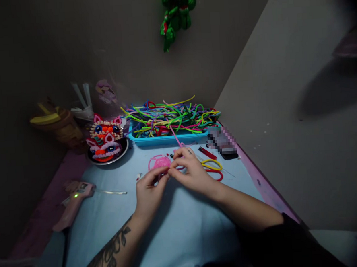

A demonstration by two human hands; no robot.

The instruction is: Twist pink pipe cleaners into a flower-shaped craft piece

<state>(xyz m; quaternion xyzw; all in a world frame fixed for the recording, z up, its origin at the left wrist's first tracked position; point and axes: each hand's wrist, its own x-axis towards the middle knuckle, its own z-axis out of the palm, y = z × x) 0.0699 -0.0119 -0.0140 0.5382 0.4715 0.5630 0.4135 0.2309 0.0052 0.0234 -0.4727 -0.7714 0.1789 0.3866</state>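
Note:
My left hand [150, 187] and my right hand [189, 169] meet over a light blue table [172, 230], both pinched on a pink pipe cleaner [176, 138]. Its loose end sticks up and away toward the tray. A coiled pink pipe-cleaner piece [159, 163] lies just beyond my left fingers; whether it joins the held strand I cannot tell. My left forearm carries a dark tattoo.
A blue tray [166, 139] heaped with multicoloured pipe cleaners stands behind. A pipe-cleaner lion head [105, 141] sits on a plate at left. A pink glue gun [76, 196] with a green light lies left. Yellow and red loops [212, 165], a red lighter [206, 152] and a phone [224, 144] lie right.

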